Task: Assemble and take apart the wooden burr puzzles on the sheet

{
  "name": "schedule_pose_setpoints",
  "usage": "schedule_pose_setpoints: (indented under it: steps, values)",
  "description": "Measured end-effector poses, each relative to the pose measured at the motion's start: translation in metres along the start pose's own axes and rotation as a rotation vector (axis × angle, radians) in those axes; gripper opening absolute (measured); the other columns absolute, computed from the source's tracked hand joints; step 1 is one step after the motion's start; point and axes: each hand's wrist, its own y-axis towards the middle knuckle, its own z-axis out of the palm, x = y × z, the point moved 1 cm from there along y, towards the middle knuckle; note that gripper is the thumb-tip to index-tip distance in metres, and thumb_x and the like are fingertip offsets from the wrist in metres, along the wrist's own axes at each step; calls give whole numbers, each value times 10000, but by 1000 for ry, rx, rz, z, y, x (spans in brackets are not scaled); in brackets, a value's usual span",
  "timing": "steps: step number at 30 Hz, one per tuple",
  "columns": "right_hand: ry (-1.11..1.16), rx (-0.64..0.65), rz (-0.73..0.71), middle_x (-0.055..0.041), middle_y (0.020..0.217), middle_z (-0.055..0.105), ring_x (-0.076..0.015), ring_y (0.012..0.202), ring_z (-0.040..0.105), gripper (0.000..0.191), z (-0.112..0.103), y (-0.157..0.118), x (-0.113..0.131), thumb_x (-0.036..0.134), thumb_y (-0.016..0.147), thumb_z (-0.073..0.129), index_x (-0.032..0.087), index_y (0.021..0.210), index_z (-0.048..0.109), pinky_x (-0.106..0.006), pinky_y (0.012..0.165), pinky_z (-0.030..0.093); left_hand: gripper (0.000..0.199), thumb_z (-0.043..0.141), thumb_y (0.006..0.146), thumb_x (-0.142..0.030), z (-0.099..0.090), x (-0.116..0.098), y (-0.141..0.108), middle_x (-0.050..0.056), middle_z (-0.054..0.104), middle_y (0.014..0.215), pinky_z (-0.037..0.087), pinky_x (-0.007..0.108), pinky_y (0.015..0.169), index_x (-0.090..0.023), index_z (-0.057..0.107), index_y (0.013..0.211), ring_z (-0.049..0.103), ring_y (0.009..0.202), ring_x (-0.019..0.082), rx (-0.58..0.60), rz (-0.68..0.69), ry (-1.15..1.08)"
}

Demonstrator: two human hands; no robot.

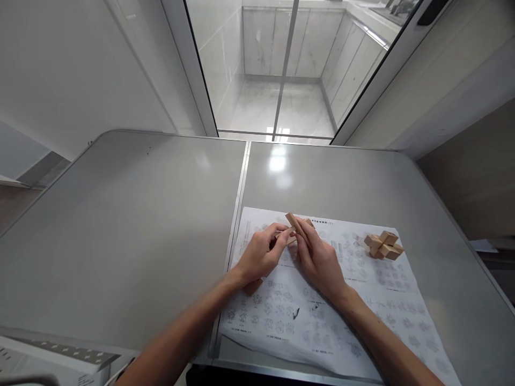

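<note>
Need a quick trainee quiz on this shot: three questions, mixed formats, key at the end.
1. True or false: the joined wooden blocks lie on the printed sheet.

2. Multiple choice: what does the right hand hold?
A) a pen
B) a wooden stick
C) a spoon

3. Fill in: a separate wooden block shows close to the ___ wrist.

Key:
1. True; they are to the right of both hands.
2. B
3. left
</note>
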Motion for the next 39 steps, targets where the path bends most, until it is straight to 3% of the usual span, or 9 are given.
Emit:
schedule_pose_setpoints:
  steps: [4,7,10,14,17,19,25,30,39]
  values:
    - [58,-28,35,-93,1134,812,-161,624,740,538,0,-1,2,321,1110,541,240,1623,401,-293,592,626,411,497,1095,-535,-1,0,1,-25,517,710,369,271,575,-170,685,1099,424,597,120,-39,-57,-135]
    - [153,-67,37,-56,1108,756,-121,550,656,545,0,-1,4,313,1091,567,273,1589,349,-252,483,530,412,525,1077,-581,-3,-1,4,-57,400,671,335,262,538,-184,630,1055,358,559,106,-124,-104,-338]
    - [206,-109,6,-39,1129,699,-103,578,626,395,-3,0,7,289,1068,620,290,1426,453,-252,509,528,392,550,1073,-579,-6,2,7,-78,341,648,369,249,557,-203,563,964,325,544,94,-232,-112,-515]
    - [127,103,-185,-71,1090,712,-169,787,692,135,-4,2,9,252,1066,650,255,1199,629,-328,711,618,362,586,1073,-524,-10,6,8,-75,388,655,418,240,593,-212,520,903,355,545,85,-304,-108,-620]
    - [82,278,-342,-115,1219,707,-262,1077,703,294,-2,1,10,284,1052,697,267,1341,645,-442,917,631,337,584,1077,-499,-10,7,9,-69,443,671,423,238,585,-211,531,912,350,528,77,-298,-100,-636]
    - [51,353,-384,-128,1284,688,-299,1171,672,394,-1,1,10,329,1039,728,279,1417,629,-491,971,615,338,585,1075,-500,-9,8,9,-64,469,678,423,238,577,-211,529,909,361,523,76,-294,-101,-631]
    - [22,396,-395,-126,1320,672,-305,1185,646,349,-2,1,13,349,1034,741,299,1372,672,-503,980,598,351,603,1059,-520,-9,11,9,-63,470,669,434,237,583,-212,528,908,410,535,84,-302,-110,-620]
    - [50,411,-388,-115,1267,690,-285,1154,648,196,-1,2,14,324,1029,748,260,1205,690,-478,973,579,334,603,1057,-511,-9,10,11,-68,457,647,431,241,575,-197,580,945,367,513,78,-292,-103,-627]
    - [141,447,-338,-74,1112,729,-261,1040,661,174,-1,3,13,322,1017,770,246,1055,618,-448,929,561,367,637,1030,-544,-8,10,12,-69,457,632,420,242,561,-178,641,1004,322,497,71,-300,-100,-632]
